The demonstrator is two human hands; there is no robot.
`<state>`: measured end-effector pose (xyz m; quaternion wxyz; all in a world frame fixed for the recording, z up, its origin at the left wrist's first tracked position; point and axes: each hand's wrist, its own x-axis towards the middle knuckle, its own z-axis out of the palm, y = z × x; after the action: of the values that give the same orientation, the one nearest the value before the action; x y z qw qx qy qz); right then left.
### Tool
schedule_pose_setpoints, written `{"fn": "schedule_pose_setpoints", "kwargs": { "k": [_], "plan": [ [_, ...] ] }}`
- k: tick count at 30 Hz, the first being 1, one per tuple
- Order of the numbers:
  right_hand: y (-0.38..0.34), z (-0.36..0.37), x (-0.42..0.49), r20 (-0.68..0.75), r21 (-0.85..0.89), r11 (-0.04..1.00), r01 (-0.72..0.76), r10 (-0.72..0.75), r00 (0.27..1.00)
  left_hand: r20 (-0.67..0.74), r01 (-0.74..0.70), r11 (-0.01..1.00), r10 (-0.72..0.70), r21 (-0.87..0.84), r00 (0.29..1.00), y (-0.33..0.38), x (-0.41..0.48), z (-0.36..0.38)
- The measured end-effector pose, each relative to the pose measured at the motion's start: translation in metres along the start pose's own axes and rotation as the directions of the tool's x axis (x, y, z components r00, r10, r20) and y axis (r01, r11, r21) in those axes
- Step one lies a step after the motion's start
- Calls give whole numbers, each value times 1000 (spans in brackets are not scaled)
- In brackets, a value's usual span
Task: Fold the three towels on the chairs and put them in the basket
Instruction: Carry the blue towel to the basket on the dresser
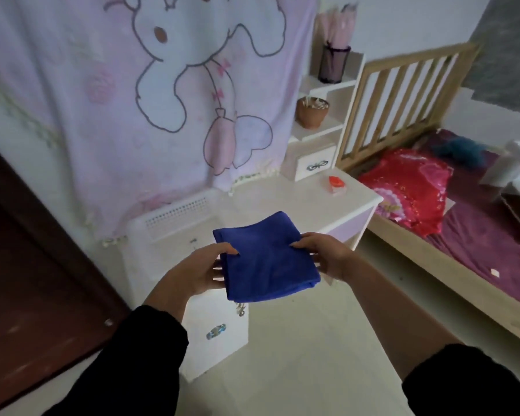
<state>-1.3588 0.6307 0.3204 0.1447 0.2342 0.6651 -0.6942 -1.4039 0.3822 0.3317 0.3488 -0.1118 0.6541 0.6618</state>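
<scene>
A folded blue towel (267, 259) hangs in the air in the middle of the head view. My left hand (198, 268) holds its left edge, thumb on top and fingers underneath. My right hand (321, 253) holds its right edge the same way. Just beyond and to the left, a white perforated basket (174, 220) stands on the white desk (297, 202). The towel is slightly nearer than the basket, above the desk's front edge. No chairs and no other towels are in view.
A pink cartoon blanket (162, 85) hangs behind the desk. On the desk are a small drawer box (311, 163) and a red packet (335, 183). A wooden bed (448, 205) lies at right, a dark door (27, 265) at left, pale floor below.
</scene>
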Motion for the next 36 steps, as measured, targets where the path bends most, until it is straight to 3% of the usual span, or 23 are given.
{"fn": "schedule_pose_setpoints", "kwargs": {
  "k": [7, 18, 21, 23, 26, 31, 36],
  "plan": [
    [-36, 79, 100, 95, -40, 999, -26, 29, 995, -127, 36, 999, -34, 13, 991, 34, 55, -90],
    [-49, 186, 226, 23, -258, 963, -78, 87, 996, -213, 68, 995, -52, 71, 976, 39, 139, -194],
    [-43, 201, 251, 27, -317, 943, -99, 113, 993, -312, 88, 987, -42, 136, 949, 30, 161, -204],
    [-36, 204, 258, 39, -350, 930, -116, 138, 990, -361, 108, 944, 13, 311, 933, 21, 173, -203],
    [-26, 204, 266, 25, -392, 909, -140, 163, 986, -394, 167, 774, 114, 610, 912, 13, 182, -195],
    [-11, 202, 275, -30, -486, 861, -151, 156, 987, -499, 313, 725, 48, 613, 865, 9, 190, -182],
    [-4, 202, 276, -16, -716, 695, -65, 77, 997, -374, 239, 586, 119, 774, 920, -1, 194, -180]
  ]
}}
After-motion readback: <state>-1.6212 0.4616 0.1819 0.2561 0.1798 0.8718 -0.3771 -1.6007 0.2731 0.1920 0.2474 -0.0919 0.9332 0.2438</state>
